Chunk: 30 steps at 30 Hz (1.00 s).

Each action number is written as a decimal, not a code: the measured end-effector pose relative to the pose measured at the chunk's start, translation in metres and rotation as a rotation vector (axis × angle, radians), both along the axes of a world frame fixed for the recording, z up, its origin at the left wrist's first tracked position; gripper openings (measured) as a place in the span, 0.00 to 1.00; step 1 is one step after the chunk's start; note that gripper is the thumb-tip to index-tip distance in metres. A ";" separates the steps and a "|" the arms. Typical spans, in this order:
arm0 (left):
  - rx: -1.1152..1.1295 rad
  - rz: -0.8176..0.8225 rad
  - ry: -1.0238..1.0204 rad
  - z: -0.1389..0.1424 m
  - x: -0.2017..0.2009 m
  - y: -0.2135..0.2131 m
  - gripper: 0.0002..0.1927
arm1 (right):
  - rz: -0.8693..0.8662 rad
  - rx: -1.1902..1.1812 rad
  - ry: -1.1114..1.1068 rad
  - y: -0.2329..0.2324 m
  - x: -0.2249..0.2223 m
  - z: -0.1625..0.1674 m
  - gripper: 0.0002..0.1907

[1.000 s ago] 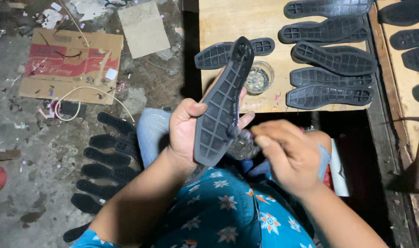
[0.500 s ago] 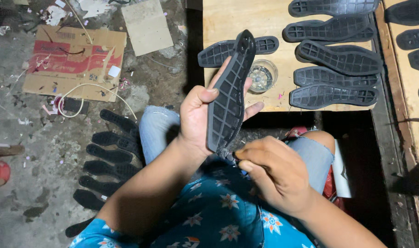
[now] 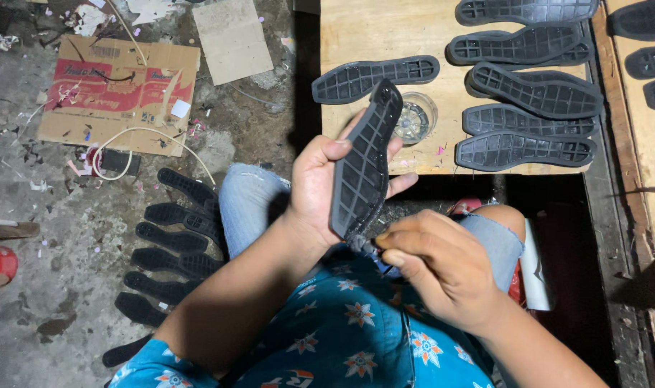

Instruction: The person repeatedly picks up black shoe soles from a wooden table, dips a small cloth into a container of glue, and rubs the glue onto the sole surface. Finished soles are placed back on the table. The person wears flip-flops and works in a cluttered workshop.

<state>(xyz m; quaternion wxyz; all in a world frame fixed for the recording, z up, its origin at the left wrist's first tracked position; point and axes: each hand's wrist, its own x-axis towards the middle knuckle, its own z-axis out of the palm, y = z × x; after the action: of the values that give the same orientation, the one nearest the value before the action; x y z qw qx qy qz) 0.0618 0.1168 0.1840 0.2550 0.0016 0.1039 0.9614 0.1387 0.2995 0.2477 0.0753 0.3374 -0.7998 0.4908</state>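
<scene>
Held sole: a dark grey rubber shoe sole (image 3: 363, 169), long and narrow, tread side facing the camera, moulded in a grid of raised ribs; it stands nearly upright, toe end up, over the person's lap and in front of the near edge of the wooden bench (image 3: 374, 36).
Left hand: the left hand (image 3: 320, 183) wraps the sole from behind, thumb pressed on its left rim, fingertips showing past the right rim.
Right hand: the right hand (image 3: 442, 269) sits at the sole's lower end, thumb and forefinger pressed together, pinching a small dark tool or scrap there; which one cannot be told.
On the bench: more dark soles (image 3: 528, 93) lie flat, tread up, toward the far right corner; a small round glass dish (image 3: 416, 118) sits just behind the held sole.
On the floor: a row of soles (image 3: 173, 244) left of the knee; flattened cardboard (image 3: 115, 93) beyond.
</scene>
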 end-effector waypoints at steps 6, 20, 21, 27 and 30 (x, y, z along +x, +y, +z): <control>-0.118 -0.002 -0.058 -0.007 0.010 0.016 0.39 | -0.022 -0.030 0.056 -0.005 -0.004 0.000 0.07; 0.167 -0.096 0.090 0.016 0.014 0.003 0.41 | -0.015 -0.037 0.096 0.010 0.003 0.003 0.14; 0.151 -0.120 0.083 0.018 0.015 0.005 0.43 | 0.033 -0.017 0.139 0.008 0.001 0.004 0.15; 0.032 -0.121 0.072 0.028 0.031 0.009 0.50 | 0.087 0.117 0.329 0.003 -0.014 0.024 0.20; 0.110 -0.243 0.043 0.028 0.035 0.007 0.48 | -0.134 0.168 0.347 -0.001 -0.018 0.031 0.14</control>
<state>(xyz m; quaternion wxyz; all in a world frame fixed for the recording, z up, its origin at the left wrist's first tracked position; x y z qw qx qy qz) 0.0966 0.1235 0.2117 0.3668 0.0486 0.0554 0.9274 0.1211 0.2980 0.2783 0.2159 0.3681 -0.8336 0.3508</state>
